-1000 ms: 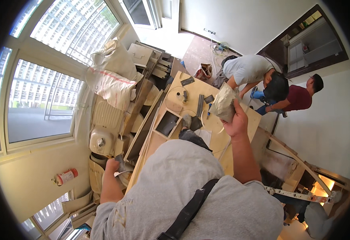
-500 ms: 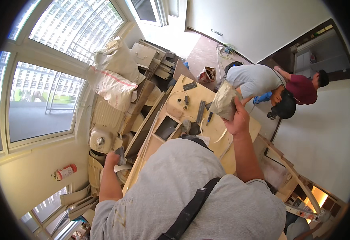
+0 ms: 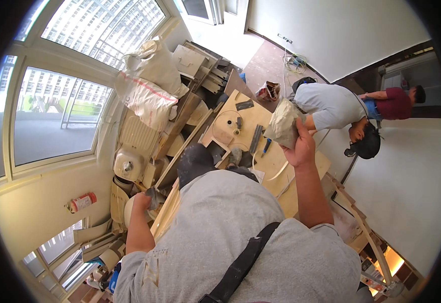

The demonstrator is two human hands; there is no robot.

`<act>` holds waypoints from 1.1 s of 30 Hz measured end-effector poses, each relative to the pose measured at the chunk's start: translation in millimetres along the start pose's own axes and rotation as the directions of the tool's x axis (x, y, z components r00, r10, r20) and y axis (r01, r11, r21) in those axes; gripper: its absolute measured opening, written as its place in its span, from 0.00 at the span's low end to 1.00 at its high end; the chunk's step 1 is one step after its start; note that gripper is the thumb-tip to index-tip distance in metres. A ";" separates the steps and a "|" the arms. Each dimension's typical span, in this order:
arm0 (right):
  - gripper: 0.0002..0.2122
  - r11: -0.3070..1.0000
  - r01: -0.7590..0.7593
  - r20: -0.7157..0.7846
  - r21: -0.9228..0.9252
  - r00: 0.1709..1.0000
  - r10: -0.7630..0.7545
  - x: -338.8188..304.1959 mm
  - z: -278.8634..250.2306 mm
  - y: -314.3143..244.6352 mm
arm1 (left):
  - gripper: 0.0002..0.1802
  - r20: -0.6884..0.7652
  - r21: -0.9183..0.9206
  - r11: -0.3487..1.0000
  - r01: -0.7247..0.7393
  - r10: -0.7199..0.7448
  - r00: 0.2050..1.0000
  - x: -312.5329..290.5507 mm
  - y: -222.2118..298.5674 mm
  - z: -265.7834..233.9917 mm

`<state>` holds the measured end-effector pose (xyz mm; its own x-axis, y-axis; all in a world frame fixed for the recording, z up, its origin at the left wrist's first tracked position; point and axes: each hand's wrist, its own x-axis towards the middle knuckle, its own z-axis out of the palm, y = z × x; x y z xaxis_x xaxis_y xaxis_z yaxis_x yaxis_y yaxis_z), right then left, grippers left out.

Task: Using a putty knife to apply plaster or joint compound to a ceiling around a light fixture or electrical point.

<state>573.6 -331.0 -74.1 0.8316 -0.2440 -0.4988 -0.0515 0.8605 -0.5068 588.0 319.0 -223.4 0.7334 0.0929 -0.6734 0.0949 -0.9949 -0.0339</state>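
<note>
In my right hand (image 3: 301,147) is a lump of pale plaster (image 3: 284,122) with a craggy top, on what looks like a small flat board. Its fingers and thumb grip the near right edge. My left hand (image 3: 141,203), low at the left, is closed round a flat dark grey scraper-like tool (image 3: 156,198); its exact kind is hard to make out. Between my hands, below them, lies a light plywood sheet (image 3: 309,169). My dark-trousered knee (image 3: 195,162) shows over its left part, and a dusty shoe (image 3: 235,156) is beside it.
A blue-handled tool (image 3: 267,146), dark strips and a tape roll lie on the plywood. White sacks (image 3: 147,103) and stacked boards stand left, near a sink (image 3: 128,162). A bent-over person in grey (image 3: 331,105) is close right; another in maroon (image 3: 398,104) stands farther off.
My dark-trousered knee has risen into view at the left. The scene has shifted slightly, and the person in maroon has turned. Both hands keep their hold.
</note>
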 end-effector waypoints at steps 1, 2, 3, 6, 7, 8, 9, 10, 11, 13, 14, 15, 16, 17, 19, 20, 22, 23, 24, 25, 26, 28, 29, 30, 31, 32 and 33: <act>0.17 1.000 -0.005 0.000 0.002 1.000 0.005 0.6 -1.0 0.3 | 0.18 0.001 0.001 1.000 0.005 -0.005 1.000 -3.1 -6.3 2.9; 0.17 1.000 -0.007 0.014 0.002 1.000 0.007 2.0 -2.4 0.8 | 0.18 0.041 -0.128 0.989 0.079 -0.075 0.996 -4.7 -12.4 4.9; 0.17 1.000 -0.008 0.024 -0.001 1.000 0.008 2.6 -4.4 1.1 | 0.18 0.091 -0.253 0.955 0.154 -0.135 0.987 -7.0 -13.0 6.1; 0.17 1.000 -0.011 -0.017 -0.011 1.000 0.011 1.5 -7.1 -0.8 | 0.17 0.076 -0.207 0.963 0.170 -0.157 0.985 -7.9 -13.1 5.3; 0.17 1.000 -0.014 -0.015 -0.009 1.000 0.014 1.7 -6.4 -1.6 | 0.17 0.074 -0.207 0.963 0.173 -0.161 0.984 -8.5 -12.5 4.7; 0.17 1.000 -0.018 -0.026 -0.006 0.999 0.018 1.9 -5.4 -2.6 | 0.18 -0.002 -0.163 0.984 0.078 -0.079 0.997 -8.9 -11.3 4.3; 0.16 1.000 -0.021 -0.039 -0.003 0.999 0.021 2.5 -4.5 -3.2 | 0.19 -0.075 -0.111 0.994 -0.017 0.009 0.997 -7.9 -9.2 3.9; 0.16 1.000 -0.014 -0.049 -0.006 0.999 0.013 2.4 -7.1 -3.4 | 0.19 -0.068 -0.110 0.994 -0.027 0.020 0.997 -5.2 2.1 0.8; 0.17 1.000 0.010 -0.050 -0.017 0.999 -0.011 -0.8 -15.3 -5.8 | 0.17 0.010 -0.213 0.975 0.068 -0.067 0.998 -4.3 34.9 -12.7; 0.17 1.000 0.016 -0.019 -0.021 1.000 -0.016 -4.1 -8.3 -9.8 | 0.16 0.079 -0.311 0.930 0.193 -0.177 0.981 -8.9 42.7 -17.0; 0.17 0.999 0.035 -0.017 -0.033 0.999 -0.035 -7.2 -3.6 -12.7 | 0.17 0.063 -0.287 0.945 0.158 -0.146 0.987 0.9 31.7 -1.6; 0.16 0.998 0.049 -0.003 -0.039 0.999 -0.049 -8.3 4.0 -14.9 | 0.17 0.039 -0.264 0.956 0.131 -0.125 0.991 6.1 19.3 9.2; 0.16 0.998 0.045 0.008 -0.037 0.999 -0.045 -7.4 5.8 -16.7 | 0.17 0.031 -0.267 0.954 0.136 -0.133 0.991 10.7 6.4 21.4; 0.16 0.999 0.037 0.006 -0.036 0.999 -0.037 -4.8 6.2 -17.4 | 0.17 0.043 -0.295 0.944 0.146 -0.139 0.989 11.5 -8.8 33.7; 0.16 0.998 0.050 -0.015 -0.049 0.999 -0.051 -5.5 6.7 -20.6 | 0.18 0.066 -0.325 0.937 0.130 -0.114 0.991 17.0 1.9 34.8; 0.16 0.997 0.055 -0.064 -0.049 0.996 -0.058 -6.8 8.7 -21.6 | 0.18 0.016 -0.266 0.961 0.073 -0.071 0.997 16.8 6.7 36.0; 0.16 0.995 0.075 -0.133 -0.065 0.988 -0.083 -12.1 9.0 -25.0 | 0.17 -0.017 -0.207 0.978 -0.004 0.001 1.000 13.3 48.1 20.8; 0.16 0.992 0.097 -0.142 -0.079 0.984 -0.108 -14.3 6.9 -26.7 | 0.17 0.050 -0.257 0.966 0.041 -0.029 0.998 6.4 82.5 -1.4; 0.16 0.991 0.101 -0.128 -0.086 0.986 -0.112 -14.5 9.8 -25.7 | 0.17 0.105 -0.307 0.945 0.112 -0.083 0.991 -5.2 94.0 -15.4; 0.16 0.992 0.094 -0.121 -0.089 0.987 -0.104 -13.4 9.4 -25.3 | 0.17 0.105 -0.312 0.942 0.120 -0.091 0.990 -5.2 92.0 -12.7; 0.16 0.991 0.089 -0.099 -0.098 0.990 -0.099 -12.0 6.9 -25.7 | 0.17 0.083 -0.315 0.944 0.099 -0.076 0.994 -2.1 89.1 -6.9; 0.16 0.991 0.077 -0.072 -0.110 0.994 -0.085 -10.3 10.4 -25.8 | 0.17 0.061 -0.322 0.943 0.086 -0.070 0.996 0.8 80.4 5.3; 0.16 0.991 0.075 -0.075 -0.112 0.994 -0.083 -9.5 13.1 -25.5 | 0.18 0.014 -0.263 0.964 0.041 -0.038 0.999 2.5 76.3 10.8; 0.16 0.991 0.072 -0.080 -0.116 0.993 -0.082 -8.9 14.6 -25.1 | 0.18 -0.027 -0.201 0.980 -0.002 -0.004 1.000 5.0 71.5 18.2; 0.16 0.992 0.060 -0.071 -0.112 0.995 -0.068 -7.1 13.1 -24.7 | 0.18 -0.031 -0.202 0.979 0.013 -0.020 0.999 7.7 54.0 30.2; 0.17 0.996 0.030 -0.031 -0.089 0.999 -0.033 -0.6 10.5 -22.0 | 0.18 0.017 -0.253 0.962 0.101 -0.100 0.995 7.8 27.2 43.9; 0.18 0.997 0.023 -0.019 -0.077 1.000 -0.025 1.0 9.0 -22.7 | 0.19 0.083 -0.295 0.942 0.158 -0.140 0.987 10.4 31.2 43.2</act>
<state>580.6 -346.7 -56.8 0.8221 -0.2739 -0.4992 -0.0742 0.8177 -0.5708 569.5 287.2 -263.3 0.6547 0.2278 -0.7207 0.4043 -0.9112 0.0793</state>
